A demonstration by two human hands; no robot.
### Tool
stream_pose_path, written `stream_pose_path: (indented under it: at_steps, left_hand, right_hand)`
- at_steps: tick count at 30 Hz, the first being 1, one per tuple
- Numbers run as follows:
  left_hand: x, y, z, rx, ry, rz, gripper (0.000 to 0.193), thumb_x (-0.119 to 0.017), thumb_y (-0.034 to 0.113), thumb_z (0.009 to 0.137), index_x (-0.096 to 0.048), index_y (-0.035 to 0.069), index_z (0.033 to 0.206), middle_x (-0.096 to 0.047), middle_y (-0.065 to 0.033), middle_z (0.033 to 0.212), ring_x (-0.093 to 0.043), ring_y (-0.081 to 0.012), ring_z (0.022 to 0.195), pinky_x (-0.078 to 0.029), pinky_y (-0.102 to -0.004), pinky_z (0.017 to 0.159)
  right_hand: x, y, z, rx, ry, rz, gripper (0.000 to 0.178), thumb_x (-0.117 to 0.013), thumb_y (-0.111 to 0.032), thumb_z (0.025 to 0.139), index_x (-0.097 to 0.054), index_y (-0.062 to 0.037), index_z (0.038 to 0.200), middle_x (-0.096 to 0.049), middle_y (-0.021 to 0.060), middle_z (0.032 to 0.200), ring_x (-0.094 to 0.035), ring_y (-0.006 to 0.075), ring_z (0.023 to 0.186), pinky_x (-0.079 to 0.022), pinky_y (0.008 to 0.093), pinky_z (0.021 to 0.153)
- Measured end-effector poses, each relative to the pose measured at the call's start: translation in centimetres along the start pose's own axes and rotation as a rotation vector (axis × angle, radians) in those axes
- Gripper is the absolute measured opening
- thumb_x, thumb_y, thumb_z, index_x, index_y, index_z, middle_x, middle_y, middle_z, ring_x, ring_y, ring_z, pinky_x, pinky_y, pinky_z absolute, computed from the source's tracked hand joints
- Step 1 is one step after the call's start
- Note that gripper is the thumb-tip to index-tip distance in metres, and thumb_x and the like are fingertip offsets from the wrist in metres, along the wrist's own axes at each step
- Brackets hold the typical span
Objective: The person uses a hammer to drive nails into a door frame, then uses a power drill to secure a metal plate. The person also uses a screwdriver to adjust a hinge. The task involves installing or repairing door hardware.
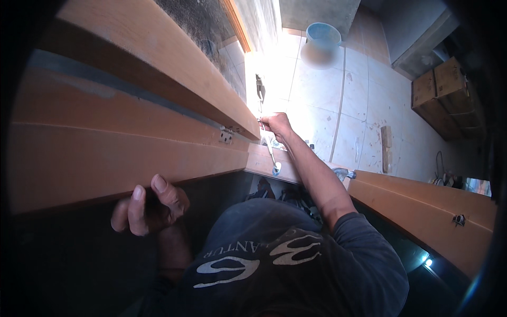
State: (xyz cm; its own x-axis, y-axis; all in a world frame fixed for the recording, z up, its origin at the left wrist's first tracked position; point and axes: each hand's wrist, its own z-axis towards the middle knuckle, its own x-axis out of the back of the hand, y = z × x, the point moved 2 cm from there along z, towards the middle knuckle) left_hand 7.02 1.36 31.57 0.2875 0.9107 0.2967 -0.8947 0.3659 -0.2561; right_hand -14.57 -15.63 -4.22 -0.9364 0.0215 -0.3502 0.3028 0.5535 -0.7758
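Note:
My right hand (278, 124) reaches forward to the end of a pale orange-brown wooden panel (169, 79). Its fingers are pinched together, and glare hides what is in them. Just below them a thin, light-coloured rod (271, 152) with a pale rounded end slants over a narrow wooden ledge (288, 168); whether the hand holds it I cannot tell. A small metal hinge plate (226, 137) with holes sits on the inner wooden face to the left. My left hand (150, 205) holds nothing, its fingers half bent and apart, by the lower edge of that wooden face.
A metal tool head (343, 173) rests at the ledge's right end. Another wooden panel (422, 201) with a metal fitting (458, 220) extends to the right. On the tiled floor stand a blue bucket (323, 35), cardboard boxes (441, 92) and a wood offcut (387, 149).

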Motion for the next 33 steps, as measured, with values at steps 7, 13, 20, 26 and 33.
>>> stream_pose_path:
  at_steps: [7, 13, 20, 26, 33]
  left_hand:
    - [0.0, 0.1, 0.1, -0.005, -0.022, 0.000, 0.030, -0.066, 0.006, 0.093, -0.052, 0.007, 0.120, -0.038, -0.0087, 0.114, -0.052, -0.0201, 0.100, -0.056, -0.0279, 0.081]
    - [-0.1, -0.3, 0.0, -0.027, -0.002, -0.028, 0.030, -0.066, 0.007, 0.094, -0.052, 0.007, 0.121, -0.038, -0.0089, 0.115, -0.054, -0.0206, 0.099, -0.057, -0.0292, 0.082]
    - [0.3, -0.1, -0.7, -0.008, -0.057, 0.072, 0.029, -0.065, 0.007, 0.095, -0.051, 0.008, 0.120, -0.037, -0.0091, 0.115, -0.053, -0.0210, 0.100, -0.056, -0.0300, 0.081]
    - [-0.1, 0.3, 0.8, -0.021, -0.019, 0.038, 0.030, -0.066, 0.009, 0.093, -0.051, 0.007, 0.119, -0.037, -0.0094, 0.116, -0.052, -0.0215, 0.099, -0.055, -0.0293, 0.082]
    - [-0.3, 0.6, 0.8, -0.021, -0.013, 0.077, 0.030, -0.066, 0.009, 0.093, -0.051, 0.006, 0.119, -0.038, -0.0096, 0.115, -0.052, -0.0215, 0.099, -0.053, -0.0288, 0.081]
  right_hand:
    - [0.6, 1.0, 0.4, 0.019, 0.029, 0.020, 0.011, -0.068, 0.001, 0.097, -0.069, 0.0091, 0.105, -0.075, 0.0150, 0.096, -0.074, 0.0178, 0.081, -0.062, 0.0278, 0.069]
    - [0.4, 0.8, -0.5, -0.007, 0.001, 0.015, 0.019, -0.069, 0.000, 0.097, -0.068, 0.0092, 0.113, -0.076, 0.0167, 0.106, -0.074, 0.0192, 0.089, -0.063, 0.0301, 0.077]
    - [0.7, 2.1, 0.2, 0.049, 0.034, -0.062, 0.017, -0.071, -0.004, 0.096, -0.071, 0.0076, 0.109, -0.077, 0.0150, 0.101, -0.074, 0.0187, 0.089, -0.060, 0.0312, 0.079]
    - [-0.2, 2.6, -0.7, 0.130, 0.113, -0.080, 0.014, -0.069, -0.006, 0.097, -0.074, 0.0065, 0.101, -0.077, 0.0144, 0.099, -0.072, 0.0168, 0.086, -0.059, 0.0312, 0.076]
    - [-0.3, 2.1, -0.7, 0.113, 0.084, 0.028, 0.018, -0.068, -0.008, 0.095, -0.075, 0.0055, 0.104, -0.075, 0.0089, 0.090, -0.068, 0.0130, 0.078, -0.054, 0.0283, 0.072]
